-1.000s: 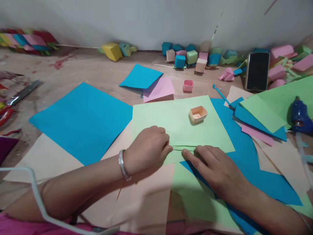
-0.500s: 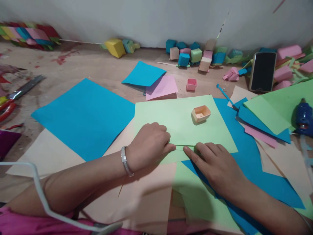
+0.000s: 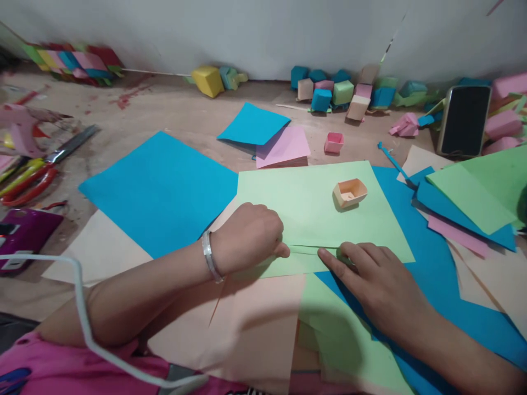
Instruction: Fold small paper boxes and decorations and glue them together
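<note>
A light green sheet [image 3: 304, 208] lies in the middle, with a narrow green strip [image 3: 307, 250] folded along its near part. My left hand [image 3: 251, 238], with a silver band at the wrist, is curled closed at the strip's left end, thumb on the paper. At the right end my right hand [image 3: 374, 274] presses the strip with its index finger, the other fingers bent on the sheet. A small open peach paper box [image 3: 349, 193] sits on the sheet's right part.
Blue [image 3: 160, 192] and peach sheets surround the green one. Folded paper blocks [image 3: 321, 99] line the wall. A phone [image 3: 464, 120] stands at the back right. Scissors [image 3: 69, 148] and a pink glue gun [image 3: 20, 129] lie left. A white cable [image 3: 84, 318] crosses my left arm.
The view has shifted left, bringing the pink glue gun in. My left thumb has drawn slightly left, away from my right index finger.
</note>
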A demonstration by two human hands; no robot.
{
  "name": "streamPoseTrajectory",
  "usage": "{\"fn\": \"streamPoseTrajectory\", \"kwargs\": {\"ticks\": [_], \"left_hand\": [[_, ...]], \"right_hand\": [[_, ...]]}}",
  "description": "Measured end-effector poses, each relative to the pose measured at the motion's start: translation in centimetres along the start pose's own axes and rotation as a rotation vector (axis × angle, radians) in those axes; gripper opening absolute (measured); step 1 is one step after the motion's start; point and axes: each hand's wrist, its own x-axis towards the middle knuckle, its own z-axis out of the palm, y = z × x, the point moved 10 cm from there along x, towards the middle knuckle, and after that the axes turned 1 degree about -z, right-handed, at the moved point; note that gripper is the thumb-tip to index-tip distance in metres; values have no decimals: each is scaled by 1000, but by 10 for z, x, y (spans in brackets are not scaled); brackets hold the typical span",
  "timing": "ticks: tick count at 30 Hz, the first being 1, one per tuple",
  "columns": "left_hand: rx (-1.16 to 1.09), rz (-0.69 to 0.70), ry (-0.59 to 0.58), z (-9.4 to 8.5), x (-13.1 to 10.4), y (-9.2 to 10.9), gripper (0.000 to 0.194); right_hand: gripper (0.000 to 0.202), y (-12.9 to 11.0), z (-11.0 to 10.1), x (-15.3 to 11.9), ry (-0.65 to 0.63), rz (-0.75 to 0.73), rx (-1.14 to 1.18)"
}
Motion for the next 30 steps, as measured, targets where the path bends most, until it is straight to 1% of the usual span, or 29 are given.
{"fn": "streamPoseTrajectory", "kwargs": {"ticks": [4,9,13,16,19,21,23,24,26,28,30], "left_hand": [[17,-63,-27,0,0,-8,49],[135,-78,-77,-2,-1,-15,56],[155,-135,-136,-2,-2,-34,60],[136,-139,-158,-3,-2,-45,63],[142,-124,-162,-6,-4,-51,56],[163,-137,-163,-9,-5,-56,43],[154,-141,-139,-13,-6,-58,27],[132,-130,-107,-17,-5,-56,19],[63,-68,-18,-23,-3,-44,8],[-7,9,73,-28,-2,-27,14],[-60,51,119,-26,-3,-10,19]], "right_hand": [[51,-1,-2,0,25,-10,-5],[50,0,-2,-1,36,-16,-23],[49,-1,-2,-2,48,-26,-25],[49,0,-1,-4,60,-32,-21],[49,0,1,-5,52,-28,-19],[49,1,2,-4,46,-25,-26],[50,0,2,-3,44,-29,-31],[50,0,1,-3,44,-30,-31],[50,-1,0,-2,41,-33,-36],[51,-2,0,-1,33,-33,-46],[51,-3,0,0,24,-32,-60]]}}
